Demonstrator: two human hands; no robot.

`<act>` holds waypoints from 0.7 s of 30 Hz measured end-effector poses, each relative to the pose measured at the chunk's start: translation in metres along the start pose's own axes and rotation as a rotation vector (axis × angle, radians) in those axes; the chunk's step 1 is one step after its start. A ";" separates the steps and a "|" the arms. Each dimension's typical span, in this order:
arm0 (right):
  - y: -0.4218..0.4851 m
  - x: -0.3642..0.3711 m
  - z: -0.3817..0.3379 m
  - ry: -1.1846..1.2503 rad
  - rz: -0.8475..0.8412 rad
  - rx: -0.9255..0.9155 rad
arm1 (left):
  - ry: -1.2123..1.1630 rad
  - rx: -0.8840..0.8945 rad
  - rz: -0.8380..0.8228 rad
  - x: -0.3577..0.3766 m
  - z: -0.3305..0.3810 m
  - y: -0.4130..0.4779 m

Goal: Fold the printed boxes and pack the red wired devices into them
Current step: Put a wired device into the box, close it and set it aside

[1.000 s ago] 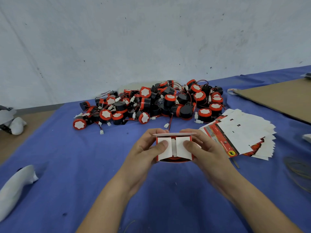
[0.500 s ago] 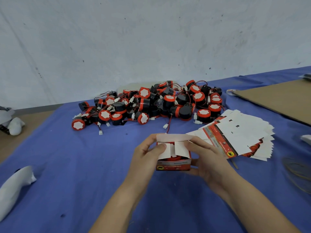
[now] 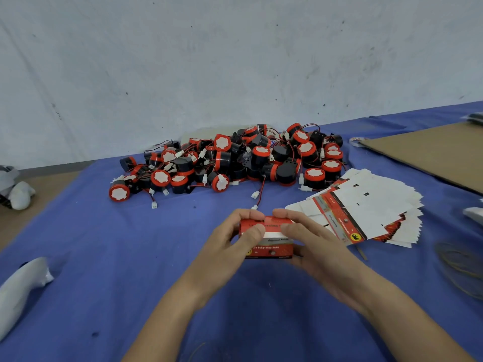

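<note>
Two hands grip one printed box (image 3: 271,248): your left hand (image 3: 227,239) curls round its left end, your right hand (image 3: 313,241) round its right, thumbs on the lid. Press the lid down evenly and keep the walls square, so the flap tucks in without creasing. The red wired devices (image 3: 235,163) lie heaped beyond your fingertips, the flat boxes (image 3: 366,205) just right of your right hand.

One box (image 3: 271,250), one flat-box stack (image 3: 366,205), dozens of devices (image 3: 235,163).

Box (image 3: 269,242) centre-front; device pile (image 3: 235,163) behind; flat boxes (image 3: 371,207) right; perhaps cable (image 3: 460,265) farther right.
</note>
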State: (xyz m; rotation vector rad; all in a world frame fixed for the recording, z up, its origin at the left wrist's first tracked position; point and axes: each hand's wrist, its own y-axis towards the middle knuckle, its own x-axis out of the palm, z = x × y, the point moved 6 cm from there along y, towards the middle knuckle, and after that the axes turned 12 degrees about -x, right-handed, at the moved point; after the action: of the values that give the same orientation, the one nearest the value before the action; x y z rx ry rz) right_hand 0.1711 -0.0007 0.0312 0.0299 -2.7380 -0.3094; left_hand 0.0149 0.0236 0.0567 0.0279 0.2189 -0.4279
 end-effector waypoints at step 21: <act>-0.011 0.013 -0.011 -0.275 0.173 -0.315 | 0.149 0.136 0.171 0.008 0.005 -0.009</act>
State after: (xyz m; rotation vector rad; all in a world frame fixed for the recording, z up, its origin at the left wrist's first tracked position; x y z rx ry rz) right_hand 0.1631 -0.0148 0.0431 -0.3568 -2.8975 -0.7377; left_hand 0.0192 0.0123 0.0604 0.2111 0.3309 -0.2695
